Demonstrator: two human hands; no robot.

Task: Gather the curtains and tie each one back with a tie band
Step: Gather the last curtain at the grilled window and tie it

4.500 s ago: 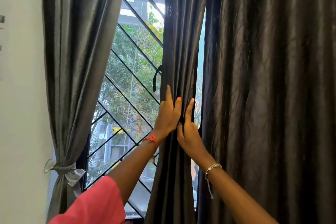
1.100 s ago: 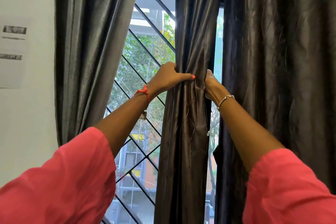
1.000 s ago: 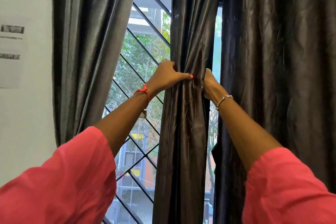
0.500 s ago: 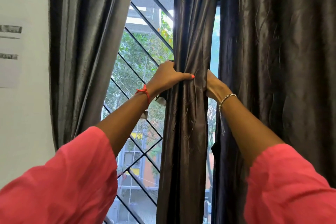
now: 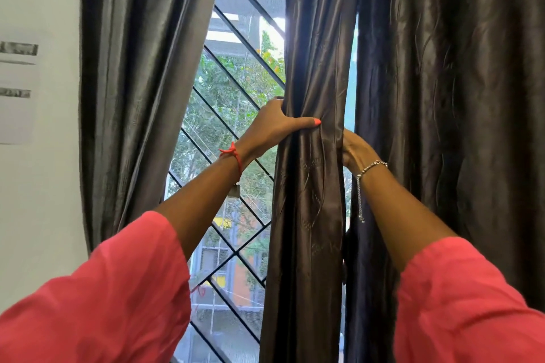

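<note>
A dark grey middle curtain (image 5: 312, 215) hangs bunched into a narrow column in front of the window. My left hand (image 5: 271, 127) grips it from the left, thumb lying across the front folds. From the right, my right hand (image 5: 354, 150) holds the same bunch, its fingers hidden behind the cloth. A left curtain (image 5: 138, 82) hangs drawn toward the wall. A wide right curtain (image 5: 457, 127) hangs loose. No tie band shows in this frame.
Behind the curtains is a window with a black diagonal metal grille (image 5: 236, 132); trees and a building lie outside. A white wall (image 5: 38, 200) with a paper sheet (image 5: 17, 91) stands at the left.
Over the last seconds both hands rose up the middle curtain and closed round it. In the last half second the hands hardly moved; the view shifted slightly.
</note>
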